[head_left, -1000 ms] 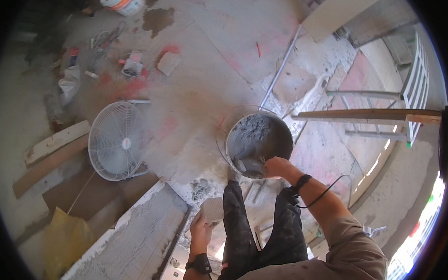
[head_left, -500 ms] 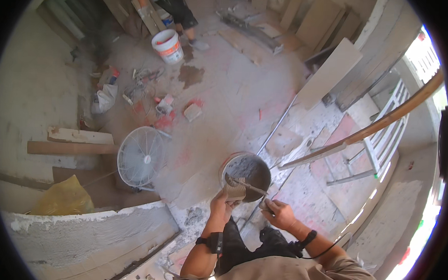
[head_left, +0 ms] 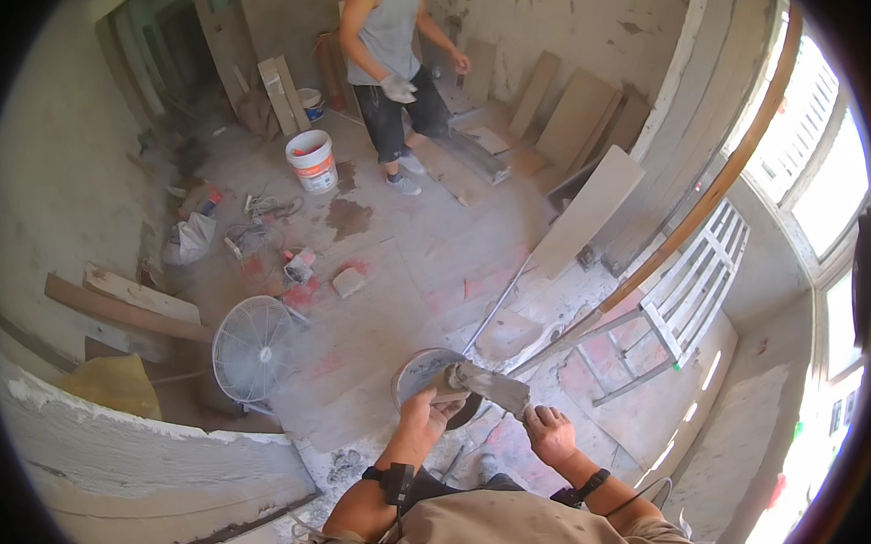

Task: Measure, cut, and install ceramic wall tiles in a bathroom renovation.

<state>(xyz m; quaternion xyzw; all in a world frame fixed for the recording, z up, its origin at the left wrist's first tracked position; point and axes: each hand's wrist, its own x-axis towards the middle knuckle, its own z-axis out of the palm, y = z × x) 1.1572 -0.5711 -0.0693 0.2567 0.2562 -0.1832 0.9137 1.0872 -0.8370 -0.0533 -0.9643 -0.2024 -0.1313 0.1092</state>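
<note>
My left hand (head_left: pixel 425 417) is closed round a small beige piece (head_left: pixel 443 384), whose kind I cannot make out; its face looked ridged a moment earlier. The handle of a trowel is in my closed right hand (head_left: pixel 550 435). Grey mortar coats the trowel blade (head_left: pixel 499 389), which reaches left to the beige piece and appears to touch it. Below both hands, a round bucket (head_left: pixel 405 375) stands on the floor, partly hidden by my left hand and the trowel.
A white fan (head_left: pixel 253 349) stands left of the bucket. To the right are a metal step platform (head_left: pixel 689 290) and a long wooden strip (head_left: pixel 711 219). A co-worker (head_left: pixel 390 59) stands beyond a white bucket (head_left: pixel 312 162). Boards (head_left: pixel 586 210) lean at the back right.
My view has tilted up, showing more of the co-worker. The trowel has come up from over the bucket, its mortar-covered blade now beside the beige piece.
</note>
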